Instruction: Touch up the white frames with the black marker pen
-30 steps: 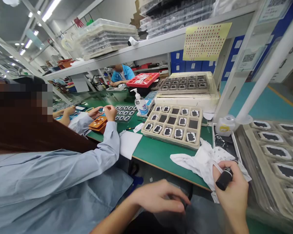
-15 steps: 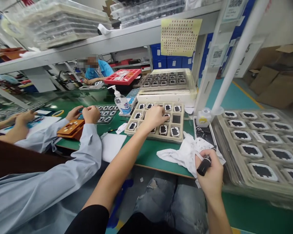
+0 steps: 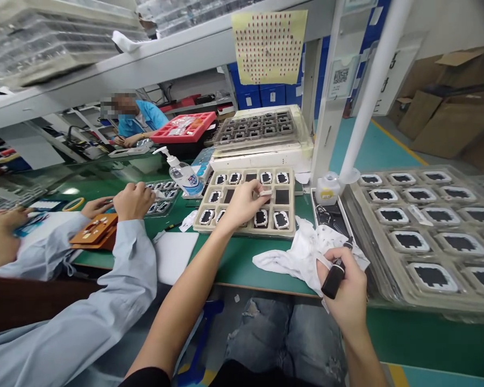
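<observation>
My left hand [image 3: 248, 201] is closed over the beige tray [image 3: 246, 230], fingers pinching a small white-rimmed frame [image 3: 265, 193] that tilts up above its pocket. Other white-and-black frames [image 3: 281, 219] lie in the pockets around it, and some pockets show only a dark bottom. In my right hand [image 3: 347, 285], at the bench's front edge, is a black marker pen [image 3: 334, 278] held at a slant. A crumpled white cloth [image 3: 298, 252] lies against the fingers of that hand; whether they grip it too I cannot tell.
Stacked trays of larger frames [image 3: 431, 244] fill the right side. A white bottle [image 3: 328, 188] stands in a narrow box behind the cloth. A pump bottle [image 3: 184, 174] is behind the tray's left corner. A co-worker's sleeved arm [image 3: 121, 279] reaches in at left, near an orange holder [image 3: 94, 231].
My left hand has raised the frame from the tray, where its fingers were reaching down before. My right hand still grips the marker pen. The view has shifted a little.
</observation>
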